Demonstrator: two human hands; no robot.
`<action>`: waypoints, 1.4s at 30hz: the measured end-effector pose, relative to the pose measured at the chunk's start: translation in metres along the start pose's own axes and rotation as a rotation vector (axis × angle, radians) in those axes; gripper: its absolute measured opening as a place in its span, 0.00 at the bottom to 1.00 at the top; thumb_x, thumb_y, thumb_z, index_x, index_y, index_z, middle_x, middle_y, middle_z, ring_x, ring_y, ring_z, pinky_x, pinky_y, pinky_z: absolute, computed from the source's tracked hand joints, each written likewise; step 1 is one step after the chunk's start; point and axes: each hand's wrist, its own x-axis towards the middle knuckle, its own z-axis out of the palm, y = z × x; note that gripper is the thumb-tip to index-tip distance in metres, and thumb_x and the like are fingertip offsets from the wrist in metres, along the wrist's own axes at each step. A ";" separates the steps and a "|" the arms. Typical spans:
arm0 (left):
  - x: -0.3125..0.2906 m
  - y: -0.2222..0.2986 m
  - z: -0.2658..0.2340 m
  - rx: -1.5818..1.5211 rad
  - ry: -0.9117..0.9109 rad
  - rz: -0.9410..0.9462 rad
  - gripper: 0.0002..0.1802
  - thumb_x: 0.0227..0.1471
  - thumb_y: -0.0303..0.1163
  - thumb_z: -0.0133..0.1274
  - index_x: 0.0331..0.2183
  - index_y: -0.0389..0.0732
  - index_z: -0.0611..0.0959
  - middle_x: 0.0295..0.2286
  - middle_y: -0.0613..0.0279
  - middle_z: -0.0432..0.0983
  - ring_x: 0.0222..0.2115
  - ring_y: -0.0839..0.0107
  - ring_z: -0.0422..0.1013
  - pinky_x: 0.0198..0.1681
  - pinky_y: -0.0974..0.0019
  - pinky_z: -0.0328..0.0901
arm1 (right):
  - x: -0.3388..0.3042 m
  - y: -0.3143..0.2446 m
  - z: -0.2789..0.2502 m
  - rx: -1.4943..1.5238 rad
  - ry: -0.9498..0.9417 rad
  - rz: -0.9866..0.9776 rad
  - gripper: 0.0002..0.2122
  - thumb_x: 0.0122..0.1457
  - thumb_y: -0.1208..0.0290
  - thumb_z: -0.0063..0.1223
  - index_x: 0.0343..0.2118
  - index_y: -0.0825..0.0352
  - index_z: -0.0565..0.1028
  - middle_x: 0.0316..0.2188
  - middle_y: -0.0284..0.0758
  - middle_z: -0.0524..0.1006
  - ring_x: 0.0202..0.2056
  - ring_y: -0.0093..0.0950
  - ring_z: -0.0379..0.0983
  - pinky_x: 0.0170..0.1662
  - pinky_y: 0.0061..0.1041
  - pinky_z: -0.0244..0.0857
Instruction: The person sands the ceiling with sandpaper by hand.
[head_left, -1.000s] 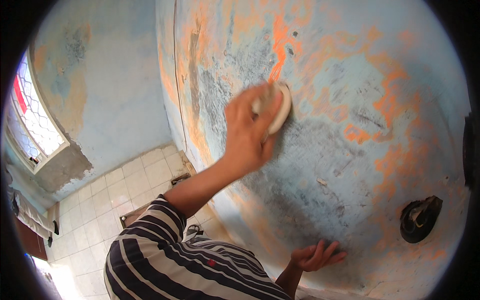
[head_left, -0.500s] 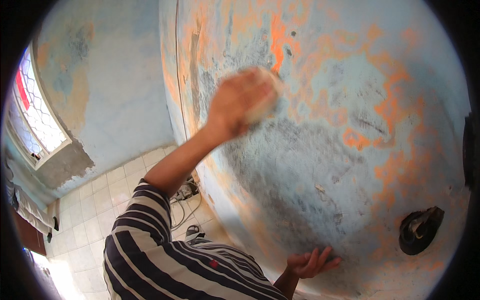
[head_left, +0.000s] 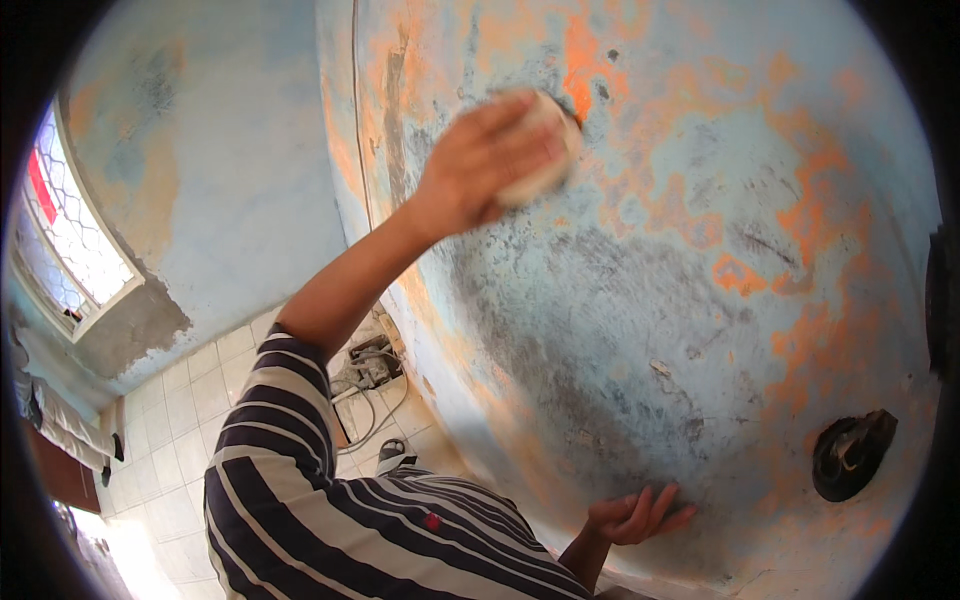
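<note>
My left hand (head_left: 480,165) is closed around a round off-white pad (head_left: 550,170), pressing it to the upper part of a blue wall (head_left: 620,310) with worn orange and dark grey patches. The pad is partly covered by my fingers and smeared by motion, so its exact kind is unclear. Lower down, my right hand (head_left: 640,515) rests by the wall, its fingers spread and nothing visible in them. Dark smudges and shadow lie around its fingertips.
At lower right, a dark fitting (head_left: 850,455) sticks out of the wall. Cables (head_left: 370,425) and a dark device (head_left: 372,362) lie on the tiled floor (head_left: 180,410). A barred window (head_left: 85,230) is at far left, with hanging clothes (head_left: 65,415) below it.
My left hand has moved the pad a little upward along the wall. The view has shifted slightly. My right hand keeps nearly the same place and pose.
</note>
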 end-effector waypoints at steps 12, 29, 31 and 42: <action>0.006 -0.013 -0.004 -0.068 -0.100 0.184 0.34 0.40 0.24 0.67 0.54 0.51 0.83 0.56 0.67 0.77 0.59 0.55 0.71 0.58 0.55 0.71 | 0.005 -0.006 0.011 -0.025 0.060 0.073 0.14 0.69 0.69 0.46 0.54 0.70 0.69 0.63 0.58 0.66 0.68 0.60 0.55 0.68 0.64 0.45; 0.016 -0.047 0.001 -0.369 -0.150 0.429 0.29 0.45 0.29 0.62 0.53 0.55 0.83 0.56 0.68 0.76 0.58 0.57 0.71 0.59 0.54 0.69 | 0.043 -0.084 0.046 -0.112 0.070 0.458 0.28 0.70 0.64 0.48 0.67 0.66 0.53 0.72 0.54 0.48 0.73 0.52 0.45 0.72 0.56 0.37; 0.027 -0.056 -0.001 -0.383 -0.172 0.479 0.29 0.45 0.29 0.63 0.52 0.57 0.83 0.54 0.68 0.77 0.58 0.62 0.71 0.59 0.53 0.69 | 0.048 -0.098 0.054 -0.062 0.080 0.515 0.28 0.70 0.65 0.48 0.68 0.68 0.52 0.72 0.55 0.47 0.73 0.52 0.44 0.73 0.54 0.37; 0.056 -0.099 0.008 -0.392 -0.076 0.739 0.24 0.48 0.30 0.60 0.50 0.54 0.85 0.53 0.71 0.78 0.61 0.64 0.68 0.63 0.55 0.66 | 0.069 -0.180 0.091 -0.003 -0.099 0.582 0.33 0.65 0.70 0.50 0.70 0.71 0.49 0.73 0.56 0.46 0.74 0.53 0.41 0.73 0.52 0.37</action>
